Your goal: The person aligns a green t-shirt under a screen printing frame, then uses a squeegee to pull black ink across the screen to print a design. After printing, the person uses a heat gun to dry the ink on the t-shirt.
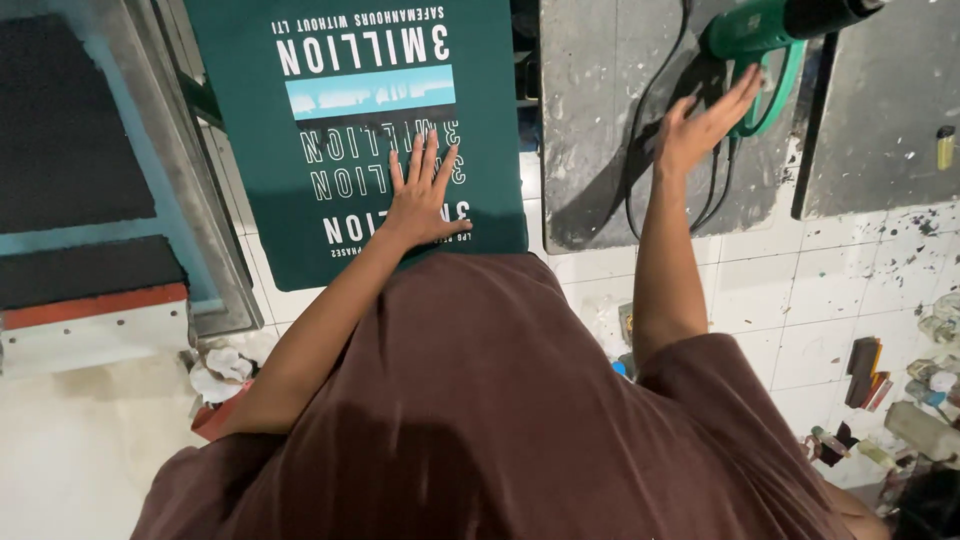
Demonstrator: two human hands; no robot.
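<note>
The left hand (425, 195) lies flat, fingers spread and gripping nothing, pressed on the dark green printed shirt (360, 130) stretched over a board directly beneath it. The right hand (705, 125) is open too, fingers extended, its fingertips touching the handle of a green heat gun (775, 30) just beyond them. The gun rests on a stained grey platen (600, 130), its black cord (640, 150) looping beside the wrist.
</note>
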